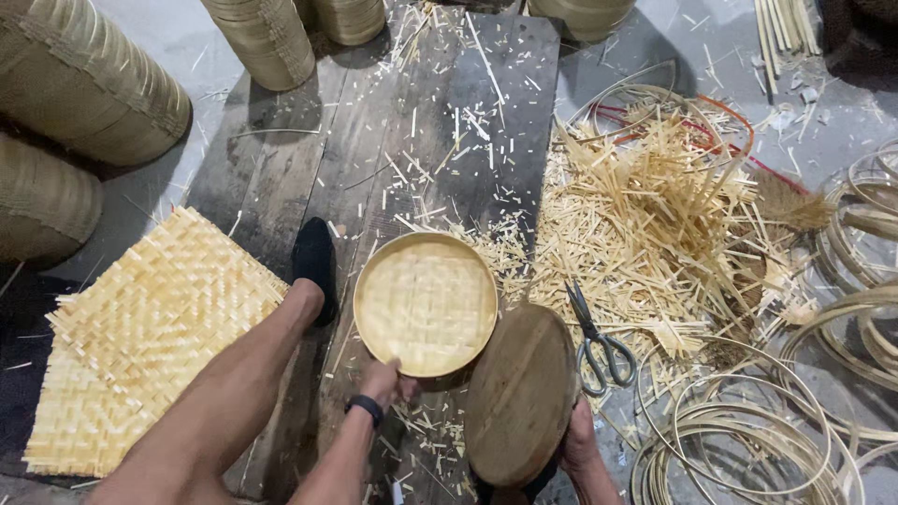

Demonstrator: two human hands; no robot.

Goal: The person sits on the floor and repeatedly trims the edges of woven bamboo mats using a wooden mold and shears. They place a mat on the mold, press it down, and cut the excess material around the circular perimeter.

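We hold two round things over a dark wooden board (440,140) on the floor. Our left hand (385,381) is closed on the near rim of a round bamboo tray (426,304) — thumb and fingers pinch the edge, and a black band sits on that wrist. The tray lies flat, and we can see its woven bottom and its low wall. Our right hand (578,440) grips the lower edge of a round wooden disc (520,393), which is tilted up on its side. The fingers are hidden behind the disc, so we cannot tell how tight they curl. The disc leans just beside the tray and covers a bit of its lower right edge.

A foot in a black shoe (314,264) rests on the board just left of the tray, and our bare leg runs down from it. Left of the leg lies a stack of flat woven bamboo mats (140,337). Right of the disc lie grey scissors (599,346), open a little, very close to it. Behind them sits a big pile of cut bamboo bits (655,215) — it spills up to the tray's right side. Thin bamboo hoops (739,430) lie in loose coils at the lower right. Tall stacks of finished bamboo baskets (84,84) stand along the top and left. Small scraps are sprinkled all over the board.
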